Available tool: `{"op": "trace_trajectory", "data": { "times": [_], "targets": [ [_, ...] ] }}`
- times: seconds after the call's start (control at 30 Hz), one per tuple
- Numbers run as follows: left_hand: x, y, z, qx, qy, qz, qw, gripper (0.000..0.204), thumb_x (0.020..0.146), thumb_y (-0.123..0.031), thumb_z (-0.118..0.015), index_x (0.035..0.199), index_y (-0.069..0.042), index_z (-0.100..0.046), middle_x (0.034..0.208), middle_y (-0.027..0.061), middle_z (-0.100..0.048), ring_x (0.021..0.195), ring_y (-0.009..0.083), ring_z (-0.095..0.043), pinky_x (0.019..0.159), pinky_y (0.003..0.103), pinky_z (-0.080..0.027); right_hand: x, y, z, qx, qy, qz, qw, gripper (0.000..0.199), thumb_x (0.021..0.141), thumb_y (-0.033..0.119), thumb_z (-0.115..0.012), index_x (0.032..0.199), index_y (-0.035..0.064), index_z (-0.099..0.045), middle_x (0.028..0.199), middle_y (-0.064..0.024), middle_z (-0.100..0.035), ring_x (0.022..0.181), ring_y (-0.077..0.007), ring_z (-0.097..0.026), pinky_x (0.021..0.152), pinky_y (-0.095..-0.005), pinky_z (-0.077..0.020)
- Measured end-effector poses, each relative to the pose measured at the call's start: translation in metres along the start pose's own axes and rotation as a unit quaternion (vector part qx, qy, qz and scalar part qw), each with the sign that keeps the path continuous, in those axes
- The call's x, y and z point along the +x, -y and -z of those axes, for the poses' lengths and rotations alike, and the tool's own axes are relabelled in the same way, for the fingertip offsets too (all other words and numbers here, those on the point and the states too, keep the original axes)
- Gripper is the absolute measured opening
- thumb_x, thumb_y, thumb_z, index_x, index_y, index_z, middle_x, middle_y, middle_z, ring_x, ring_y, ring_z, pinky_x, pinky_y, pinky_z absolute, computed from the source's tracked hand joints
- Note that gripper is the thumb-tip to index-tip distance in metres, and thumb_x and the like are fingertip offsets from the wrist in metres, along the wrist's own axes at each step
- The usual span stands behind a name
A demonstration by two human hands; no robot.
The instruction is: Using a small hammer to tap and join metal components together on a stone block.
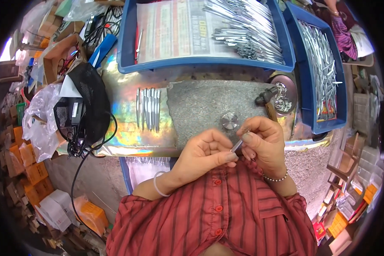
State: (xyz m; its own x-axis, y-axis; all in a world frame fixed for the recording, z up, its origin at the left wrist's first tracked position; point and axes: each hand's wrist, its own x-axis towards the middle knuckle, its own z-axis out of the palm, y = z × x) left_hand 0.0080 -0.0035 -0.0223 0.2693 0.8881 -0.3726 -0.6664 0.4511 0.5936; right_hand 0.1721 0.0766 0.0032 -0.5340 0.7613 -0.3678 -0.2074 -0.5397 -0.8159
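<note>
Iridescent tabletop [124,137], viewed from above. At its near edge, a slim metal piece [237,145] lies between both hands: the left hand [205,150] pinches its lower end, the right hand [266,143] its upper, a two-point grip probably suited to fine control. Left of the gray slab [196,104], similar pieces [148,109] lie side by side, presumably for easy reach.

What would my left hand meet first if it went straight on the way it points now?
Your left hand would most likely meet your right hand, just to its right, past the slim metal piece it holds; depth is hard to judge.
</note>
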Motion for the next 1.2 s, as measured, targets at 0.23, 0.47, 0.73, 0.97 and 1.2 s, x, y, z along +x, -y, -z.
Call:
{"op": "trace_trajectory", "data": {
  "times": [0.23, 0.47, 0.73, 0.97, 1.2],
  "targets": [
    [0.002, -0.008, -0.001, 0.061, 0.029, -0.013, 0.998, 0.016, 0.088, 0.001, -0.053, 0.103, 0.000, -0.046, 0.092, 0.0132, -0.063, 0.087, 0.0176, -0.063, 0.076, 0.028, -0.053, 0.007, 0.003, -0.008, -0.087, 0.012, -0.017, 0.996, 0.010, 0.083, 0.006, -0.063, 0.087, -0.0021, -0.059, 0.079, -0.0048, -0.060, 0.057, -0.0053, -0.052, 0.050, -0.0173, -0.0421],
    [0.010, -0.018, 0.002, 0.057, 0.059, 0.060, 0.995, 0.012, 0.090, -0.002, -0.052, 0.100, -0.002, -0.046, 0.090, 0.0115, -0.064, 0.085, 0.0168, -0.064, 0.073, 0.026, -0.052, 0.016, 0.004, -0.010, -0.092, 0.008, -0.064, 0.994, 0.010, 0.082, 0.006, -0.063, 0.083, -0.0025, -0.057, 0.077, -0.0064, -0.060, 0.063, -0.0076, -0.055, 0.053, -0.0181, -0.0427],
    [0.019, -0.021, 0.006, 0.029, 0.068, 0.083, 0.994, 0.013, 0.091, -0.004, -0.051, 0.103, -0.002, -0.046, 0.091, 0.0113, -0.064, 0.085, 0.0177, -0.064, 0.072, 0.025, -0.052, 0.026, 0.009, -0.007, -0.057, 0.016, -0.102, 0.993, 0.011, 0.085, 0.009, -0.063, 0.084, -0.0009, -0.057, 0.075, -0.0030, -0.060, 0.066, -0.0049, -0.056, 0.056, -0.0184, -0.0454],
    [0.022, -0.019, 0.007, 0.037, 0.081, 0.068, 0.994, 0.016, 0.092, -0.005, -0.049, 0.108, -0.002, -0.045, 0.092, 0.0124, -0.064, 0.085, 0.0187, -0.064, 0.072, 0.026, -0.052, 0.029, 0.010, -0.005, -0.076, 0.031, -0.097, 0.992, 0.013, 0.086, 0.009, -0.061, 0.087, -0.0024, -0.056, 0.072, -0.0040, -0.059, 0.059, -0.0047, -0.055, 0.048, -0.0178, -0.0432],
    [0.023, -0.023, 0.005, 0.002, 0.068, 0.121, 0.990, 0.028, 0.092, -0.008, -0.049, 0.118, -0.001, -0.041, 0.094, 0.0138, -0.064, 0.085, 0.0208, -0.065, 0.070, 0.027, -0.053, 0.031, 0.012, -0.004, -0.063, 0.021, -0.133, 0.989, 0.010, 0.083, 0.007, -0.064, 0.086, -0.0013, -0.058, 0.076, -0.0052, -0.061, 0.069, -0.0078, -0.057, 0.060, -0.0194, -0.0450]
  ]
}}
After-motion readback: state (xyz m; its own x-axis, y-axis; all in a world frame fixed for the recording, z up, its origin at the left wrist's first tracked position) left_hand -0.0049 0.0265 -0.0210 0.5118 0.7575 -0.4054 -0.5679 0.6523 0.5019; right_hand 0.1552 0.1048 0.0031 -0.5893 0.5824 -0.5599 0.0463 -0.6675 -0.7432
